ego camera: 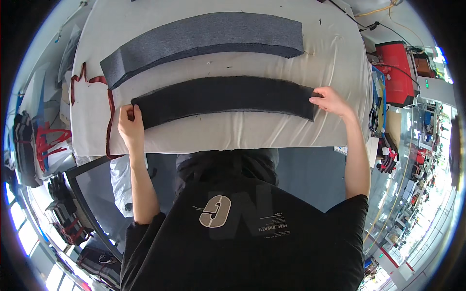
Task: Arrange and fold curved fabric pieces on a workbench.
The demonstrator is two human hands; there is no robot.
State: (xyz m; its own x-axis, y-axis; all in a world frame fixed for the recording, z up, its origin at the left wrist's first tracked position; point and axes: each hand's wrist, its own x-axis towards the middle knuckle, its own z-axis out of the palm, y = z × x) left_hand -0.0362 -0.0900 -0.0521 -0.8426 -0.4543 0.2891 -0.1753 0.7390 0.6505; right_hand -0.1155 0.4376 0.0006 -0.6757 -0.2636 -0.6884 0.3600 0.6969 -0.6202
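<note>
A curved strip of black fabric [225,95] lies across the cloth-covered table [182,140], near its front edge. My left hand [131,118] pinches the strip's left end between thumb and fingers. At the strip's right end, my right hand [329,101] grips the edge the same way. Beyond it lies a thick stack of curved grey fabric pieces [218,32], which neither hand touches. A dark red ribbon [110,120] runs down the table's left side, close to my left hand, and hangs over the front edge.
A red machine or case [395,72] stands right of the table, with cables above it. Bundled dark fabric pieces [23,145] and a red strap-like item [45,145] are at the left. A dark metal frame [91,211] and a pale plastic bag [122,182] are below the table's left edge.
</note>
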